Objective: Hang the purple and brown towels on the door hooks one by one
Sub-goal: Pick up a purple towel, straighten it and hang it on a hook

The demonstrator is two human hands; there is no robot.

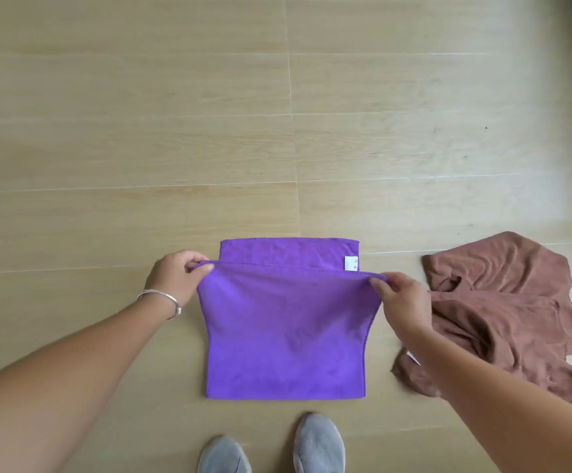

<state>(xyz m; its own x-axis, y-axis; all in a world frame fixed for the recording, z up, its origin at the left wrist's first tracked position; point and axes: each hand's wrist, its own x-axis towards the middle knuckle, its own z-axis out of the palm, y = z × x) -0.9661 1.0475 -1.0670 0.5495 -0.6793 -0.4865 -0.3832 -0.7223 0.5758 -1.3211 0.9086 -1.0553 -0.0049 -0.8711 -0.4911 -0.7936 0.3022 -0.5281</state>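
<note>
- Purple towel (286, 332) lies on the wood floor (141, 131), its near half lifted by both top corners.
- Left hand (175, 278) pinches the left corner; bracelet (161, 300) on that wrist.
- Right hand (402, 298) pinches the right corner.
- Brown towel (503, 308) lies crumpled on the floor, right of the purple one.
- Grey shoes (318, 445) below.
</note>
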